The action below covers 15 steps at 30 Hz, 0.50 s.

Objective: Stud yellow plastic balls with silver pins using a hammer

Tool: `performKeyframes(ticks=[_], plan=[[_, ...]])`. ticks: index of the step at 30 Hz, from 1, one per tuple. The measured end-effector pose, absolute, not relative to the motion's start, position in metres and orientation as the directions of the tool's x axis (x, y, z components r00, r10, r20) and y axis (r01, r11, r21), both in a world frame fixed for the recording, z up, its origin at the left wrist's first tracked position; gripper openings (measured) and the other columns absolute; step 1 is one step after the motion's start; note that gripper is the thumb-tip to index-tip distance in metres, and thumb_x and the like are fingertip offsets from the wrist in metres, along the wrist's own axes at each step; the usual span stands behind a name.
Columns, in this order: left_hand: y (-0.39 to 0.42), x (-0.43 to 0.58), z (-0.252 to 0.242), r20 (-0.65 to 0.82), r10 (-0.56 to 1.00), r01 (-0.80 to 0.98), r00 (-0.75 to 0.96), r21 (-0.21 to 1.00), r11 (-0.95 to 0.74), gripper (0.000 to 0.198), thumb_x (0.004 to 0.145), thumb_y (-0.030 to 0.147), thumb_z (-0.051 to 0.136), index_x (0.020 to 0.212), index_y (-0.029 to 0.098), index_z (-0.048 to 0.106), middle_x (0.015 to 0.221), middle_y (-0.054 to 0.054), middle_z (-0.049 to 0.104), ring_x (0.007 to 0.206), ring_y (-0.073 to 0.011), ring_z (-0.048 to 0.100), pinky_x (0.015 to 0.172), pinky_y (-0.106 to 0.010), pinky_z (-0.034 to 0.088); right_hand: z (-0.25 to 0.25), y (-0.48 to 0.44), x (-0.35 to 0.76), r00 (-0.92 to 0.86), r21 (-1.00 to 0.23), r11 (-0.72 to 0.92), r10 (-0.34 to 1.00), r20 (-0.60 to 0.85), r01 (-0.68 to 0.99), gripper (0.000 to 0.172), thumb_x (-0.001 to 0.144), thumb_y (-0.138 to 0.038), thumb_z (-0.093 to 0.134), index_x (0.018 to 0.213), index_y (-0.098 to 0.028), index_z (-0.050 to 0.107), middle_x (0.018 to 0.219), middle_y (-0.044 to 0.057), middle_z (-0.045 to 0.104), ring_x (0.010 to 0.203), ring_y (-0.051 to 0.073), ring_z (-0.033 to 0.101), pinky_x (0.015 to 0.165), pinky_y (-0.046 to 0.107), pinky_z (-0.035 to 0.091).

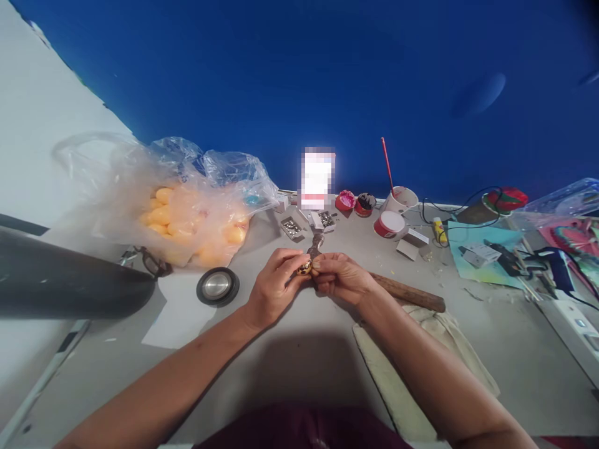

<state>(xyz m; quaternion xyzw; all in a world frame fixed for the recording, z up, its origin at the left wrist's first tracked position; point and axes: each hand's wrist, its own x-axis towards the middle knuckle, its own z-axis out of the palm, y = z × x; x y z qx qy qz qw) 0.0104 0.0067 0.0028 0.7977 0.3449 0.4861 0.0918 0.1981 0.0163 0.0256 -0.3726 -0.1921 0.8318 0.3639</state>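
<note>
Near the middle of the table, my left hand [277,284] is wrapped round a small, shiny gold ball with dark spots [304,267]. My right hand [340,275] meets it from the right, thumb and fingers pinched together at the ball's edge; anything tiny between those fingertips is hidden. Just beyond the fingers lies a hammer, its dark metal head [317,243] partly covered by my hands and its wooden handle [412,292] running out to the right beneath my right forearm. Two small open boxes of shiny metal pieces [292,228] stand behind the hammer head.
Clear plastic bags [201,234] with yellow balls fill the back left. A round black-rimmed lid [218,287] lies left of my hands. Behind right stand a red-and-white tub [389,224] and a white cup [402,199] with a red stick. A pale cloth [397,386] lies under my right forearm.
</note>
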Motion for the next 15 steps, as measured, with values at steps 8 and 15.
performKeyframes(ticks=[8, 15], plan=[[0.004, 0.009, -0.001, 0.722, 0.612, 0.522, 0.323, 0.403, -0.751, 0.035, 0.092, 0.012, 0.069, 0.126, 0.023, 0.065, 0.115, -0.010, 0.068, 0.103, -0.0189, 0.072, 0.088, -0.029, 0.063, 0.026, 0.015, 0.194, -0.425, -0.593, -0.660, 0.751, -0.505, -0.462, 0.031, 0.054, -0.021, 0.091, 0.068, -0.013, 0.064, 0.059, -0.005, 0.058, 0.042, -0.001, 0.029, 0.039, 0.013, 0.034], [0.004, 0.021, 0.000, 0.350, 0.931, 0.176, 0.101, 0.915, -0.363, 0.030, 0.082, 0.028, 0.083, 0.108, 0.020, 0.070, 0.104, -0.005, 0.068, 0.090, -0.0174, 0.071, 0.081, -0.028, 0.062, 0.025, 0.016, 0.199, -0.413, -0.729, -0.564, 0.813, -0.410, -0.387, 0.032, 0.057, -0.028, 0.092, 0.061, -0.016, 0.062, 0.055, -0.003, 0.060, 0.043, 0.002, 0.033, 0.040, 0.015, 0.033]])
